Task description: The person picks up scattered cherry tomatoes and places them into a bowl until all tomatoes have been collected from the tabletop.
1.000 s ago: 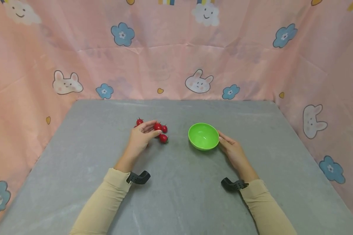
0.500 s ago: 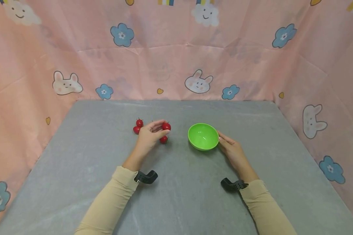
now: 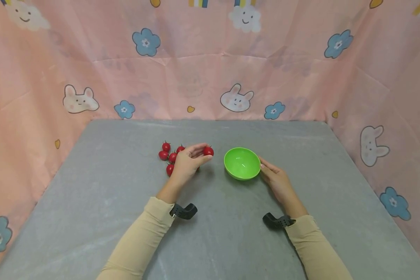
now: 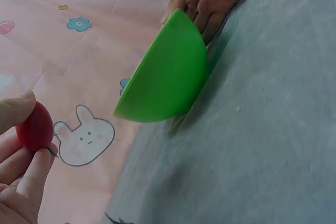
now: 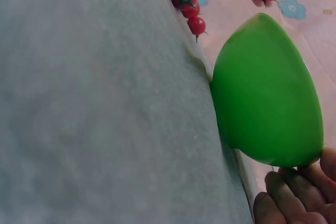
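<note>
Grey table point(image 3: 227, 245): held tomato point(image 3: 208, 151) nearer bowl point(image 3: 242, 164)

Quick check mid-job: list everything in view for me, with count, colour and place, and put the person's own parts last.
Table: one, grey, across the lower part of the head view
Backdrop: number of sheets unclear, pink with cloud, rabbit and flower prints, behind the table and at both sides
Bowl: one, green, near the middle of the table
Loose tomatoes: at least six, red, left of the bowl, some partly hidden
Held tomato: one, red, between the loose tomatoes and the bowl
Wrist bands: two, black, one at each wrist
Sleeves: two, beige, one on each arm
Left hand: one, pinching the held tomato
Right hand: one, gripping the bowl's right side
</note>
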Motion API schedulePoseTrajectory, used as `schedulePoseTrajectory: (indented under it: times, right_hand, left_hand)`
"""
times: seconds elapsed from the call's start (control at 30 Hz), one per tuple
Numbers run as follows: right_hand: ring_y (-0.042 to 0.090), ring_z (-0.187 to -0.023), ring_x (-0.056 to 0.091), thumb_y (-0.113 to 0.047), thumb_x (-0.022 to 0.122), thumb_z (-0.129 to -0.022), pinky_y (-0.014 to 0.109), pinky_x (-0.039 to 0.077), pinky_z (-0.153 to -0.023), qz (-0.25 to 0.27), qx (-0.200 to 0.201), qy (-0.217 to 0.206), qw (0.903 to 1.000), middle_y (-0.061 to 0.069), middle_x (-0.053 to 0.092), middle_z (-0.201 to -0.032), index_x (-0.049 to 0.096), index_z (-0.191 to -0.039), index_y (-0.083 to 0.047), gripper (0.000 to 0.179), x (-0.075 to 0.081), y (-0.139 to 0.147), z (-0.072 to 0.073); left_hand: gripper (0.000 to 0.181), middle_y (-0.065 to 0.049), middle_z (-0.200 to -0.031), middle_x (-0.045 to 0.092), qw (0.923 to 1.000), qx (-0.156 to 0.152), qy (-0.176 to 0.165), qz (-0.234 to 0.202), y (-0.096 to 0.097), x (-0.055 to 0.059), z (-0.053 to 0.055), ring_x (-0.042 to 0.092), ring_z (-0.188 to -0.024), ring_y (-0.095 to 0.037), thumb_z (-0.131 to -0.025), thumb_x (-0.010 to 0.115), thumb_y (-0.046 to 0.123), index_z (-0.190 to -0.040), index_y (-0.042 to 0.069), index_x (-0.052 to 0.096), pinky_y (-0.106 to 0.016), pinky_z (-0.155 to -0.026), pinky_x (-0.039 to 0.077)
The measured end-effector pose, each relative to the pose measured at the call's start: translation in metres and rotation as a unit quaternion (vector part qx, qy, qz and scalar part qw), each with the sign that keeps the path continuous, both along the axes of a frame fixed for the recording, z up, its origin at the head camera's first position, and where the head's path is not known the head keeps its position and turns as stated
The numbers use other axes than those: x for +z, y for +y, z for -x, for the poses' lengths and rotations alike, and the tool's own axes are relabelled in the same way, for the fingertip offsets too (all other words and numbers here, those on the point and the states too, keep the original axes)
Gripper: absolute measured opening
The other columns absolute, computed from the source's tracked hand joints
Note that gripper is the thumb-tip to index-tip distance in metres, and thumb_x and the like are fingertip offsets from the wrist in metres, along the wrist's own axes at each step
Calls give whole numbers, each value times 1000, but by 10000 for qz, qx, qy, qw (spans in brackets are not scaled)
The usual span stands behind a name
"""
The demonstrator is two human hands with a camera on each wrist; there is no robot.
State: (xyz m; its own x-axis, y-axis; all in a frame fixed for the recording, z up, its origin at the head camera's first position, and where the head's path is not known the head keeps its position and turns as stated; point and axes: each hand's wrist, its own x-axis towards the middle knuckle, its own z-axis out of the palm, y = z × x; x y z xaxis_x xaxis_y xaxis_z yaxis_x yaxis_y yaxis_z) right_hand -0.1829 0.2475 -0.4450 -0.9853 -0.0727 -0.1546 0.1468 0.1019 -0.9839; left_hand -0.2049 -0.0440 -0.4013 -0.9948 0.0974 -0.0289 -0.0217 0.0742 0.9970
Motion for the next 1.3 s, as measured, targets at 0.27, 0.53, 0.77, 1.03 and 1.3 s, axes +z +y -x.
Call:
schedulePoseTrajectory:
  times: [0.27,0.53,0.77,1.03,1.3]
  right_hand:
    - [21,-153,20,-21,44,-107,39,25,-122,84,-31,-36,10000,9,28,-163,34,-152,-2,50,1,-1,0]
    - [21,-153,20,-23,45,-107,40,25,-122,88,-46,-41,9999,9,27,-163,34,-152,-2,52,0,0,1]
    - [22,-153,20,-25,45,-107,39,26,-121,59,-25,-60,10000,9,26,-163,34,-152,-3,52,-1,0,1]
    - [22,-153,21,-25,45,-107,39,27,-121,58,-33,-24,10000,8,26,-163,34,-152,-3,52,-3,0,2]
    - [22,-153,20,-25,44,-107,38,27,-120,39,3,-29,10000,8,25,-164,33,-153,-3,52,-4,0,2]
  left_hand:
    - [46,-9,-130,68,9995,-74,11,-294,15,0,3,62,-126,-22,-85,79,14,-129,8,66,-36,-107,49]
    - [48,-12,-132,67,9990,-231,90,-376,34,-6,8,60,-128,-23,-85,79,12,-130,5,64,-36,-108,48]
    - [48,-13,-129,68,9991,-231,102,-351,44,-7,10,62,-126,-23,-84,79,12,-129,3,65,-36,-105,50]
    - [50,-8,-129,69,9990,-322,-66,-289,52,-7,13,62,-126,-19,-84,80,16,-130,7,65,-34,-105,50]
    - [51,-9,-130,68,9983,-536,-124,-201,59,-5,13,62,-126,-19,-84,80,16,-132,7,64,-35,-104,51]
